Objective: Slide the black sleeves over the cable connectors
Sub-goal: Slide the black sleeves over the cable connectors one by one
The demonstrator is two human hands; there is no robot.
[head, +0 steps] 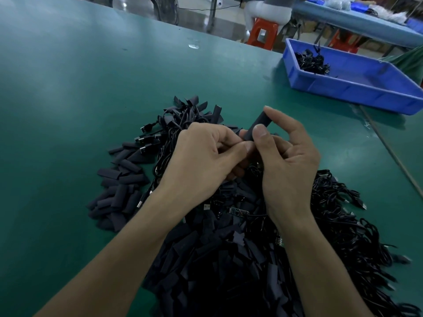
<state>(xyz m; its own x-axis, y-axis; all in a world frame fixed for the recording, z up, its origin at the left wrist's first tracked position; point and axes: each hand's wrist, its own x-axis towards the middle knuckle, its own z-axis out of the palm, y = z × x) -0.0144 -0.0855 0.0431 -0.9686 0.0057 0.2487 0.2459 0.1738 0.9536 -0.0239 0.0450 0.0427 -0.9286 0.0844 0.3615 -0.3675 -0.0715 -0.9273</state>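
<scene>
Right hand and left hand each pinch the sleeve; keep its mouth round, aligned with the hidden connector.

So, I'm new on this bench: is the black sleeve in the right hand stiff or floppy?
Probably fairly stiff: the black sleeve looks straight and unbent in the right hand's pinch. It is likely light and squashable, since the loose sleeves on the table lie flattened. Those seem unlikely to roll.

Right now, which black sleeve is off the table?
The sleeve gripped between the left hand and right hand; the other sleeves lie piled on the table.
</scene>
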